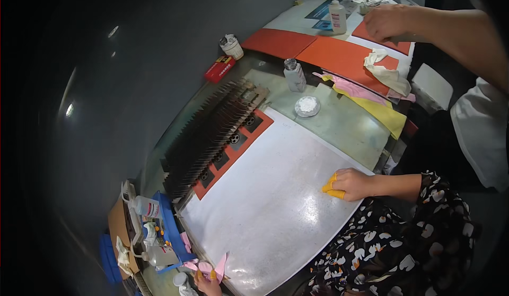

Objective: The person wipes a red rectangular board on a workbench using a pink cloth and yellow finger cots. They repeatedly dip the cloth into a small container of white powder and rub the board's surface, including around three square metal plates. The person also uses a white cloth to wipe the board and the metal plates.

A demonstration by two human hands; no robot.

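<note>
My right hand (352, 183) rests, fingers curled together, on the right edge of a large white sheet (254, 190). Yellow covers its fingertips, like finger cots; anything beneath them is hidden. At the bottom left, my left hand (210, 286), with yellow on its fingertips too, pinches a pink cloth (220, 267) beside the sheet's near left corner. Along the sheet's far left side lies an orange mat (259, 128) carrying several dark square pieces with round holes (235, 139). Behind it stands a long rack of thin dark plates (207, 137).
A small dish of white powder (307, 106) and a grey bottle (295, 75) stand beyond the sheet. Left are a blue tray (172, 222) and squeeze bottles (147, 207). Across the table, another person's hand (389, 23) is over an orange mat (344, 57). A red box (220, 69) lies far left.
</note>
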